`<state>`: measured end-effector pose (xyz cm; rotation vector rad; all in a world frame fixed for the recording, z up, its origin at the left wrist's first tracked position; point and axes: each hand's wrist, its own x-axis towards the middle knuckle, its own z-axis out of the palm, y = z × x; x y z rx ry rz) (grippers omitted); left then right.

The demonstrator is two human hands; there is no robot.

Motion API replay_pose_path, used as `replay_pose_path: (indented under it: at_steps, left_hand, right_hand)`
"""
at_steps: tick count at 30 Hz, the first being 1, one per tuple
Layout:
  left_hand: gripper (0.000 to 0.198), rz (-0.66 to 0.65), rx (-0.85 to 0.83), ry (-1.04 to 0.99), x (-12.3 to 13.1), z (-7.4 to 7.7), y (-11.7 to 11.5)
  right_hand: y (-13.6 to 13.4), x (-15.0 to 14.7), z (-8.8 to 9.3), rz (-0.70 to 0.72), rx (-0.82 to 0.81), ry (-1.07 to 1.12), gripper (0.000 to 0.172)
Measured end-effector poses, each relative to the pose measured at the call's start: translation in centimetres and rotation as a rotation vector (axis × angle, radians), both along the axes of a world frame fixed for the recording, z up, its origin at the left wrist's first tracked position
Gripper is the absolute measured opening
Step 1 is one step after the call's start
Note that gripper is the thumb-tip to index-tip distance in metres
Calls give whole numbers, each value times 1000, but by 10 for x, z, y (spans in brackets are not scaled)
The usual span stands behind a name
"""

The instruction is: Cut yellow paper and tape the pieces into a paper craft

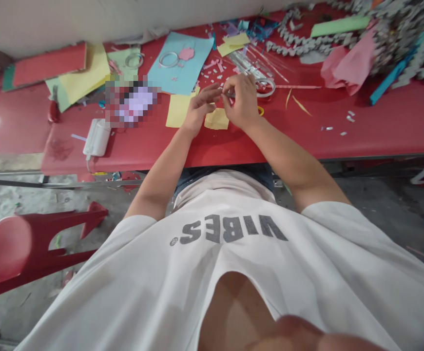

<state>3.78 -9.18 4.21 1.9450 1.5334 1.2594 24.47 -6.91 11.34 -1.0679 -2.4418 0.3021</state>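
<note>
Over the red table (288,136), my left hand (199,109) has its fingers stretched out and its thumb apart. I see nothing held in it. My right hand (243,100) is beside it, thumb and forefinger pinched together near the left fingertips. Whatever is in that pinch is too small to make out. Beneath the hands lie a yellow paper square (177,112) and a smaller yellow paper piece (217,119). A roll of tape (269,87) shows just past my right hand, and a yellow ring-shaped piece (260,111) peeks out by its wrist.
Blue paper (186,46) carries a ring and a pink flower cutout (186,53). Left are pliers (53,107), a white power bank (97,137) and a red board (51,66). Grey garlands (303,39) and crumpled pink paper (351,63) lie right. A red stool (10,248) is below.
</note>
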Motion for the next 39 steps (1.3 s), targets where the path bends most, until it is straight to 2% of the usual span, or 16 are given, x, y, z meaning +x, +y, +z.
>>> replay_pose_path:
  at_steps: [3,6,11,13,18,21,26,32,36,39]
  left_hand:
    - [63,-71,-84,-267,3,6,-6]
    - [56,-144,-150,-394,3,10,-9]
    - [59,-370,-273,-626,0,14,-12]
    - [61,-404,-308,-688,1,18,-15]
    - [62,-406,-327,-725,4,22,-16]
    - [62,-385,-284,-713,5,18,-13]
    - [66,-356,-185,-654,6,11,-9]
    - [77,-412,-44,-543,4,-3,6]
    - [79,-422,-40,-474,1,-12,14]
    - [78,-437,-31,-466,0,-12,15]
  right_hand:
    - [0,1,0,39,-5,48,34]
    - [5,1,-7,60,25,99,30]
    - [30,-8,-36,71,163,369,7]
    - [40,-13,-49,87,203,462,10]
    - [51,-17,-63,184,201,631,19]
    - [51,-17,-63,211,265,756,24]
    - [49,-17,-58,255,156,870,39]
    - [40,-19,-49,275,218,949,33]
    - [42,-21,-52,245,162,926,32]
    - [44,-20,-55,219,113,903,34]
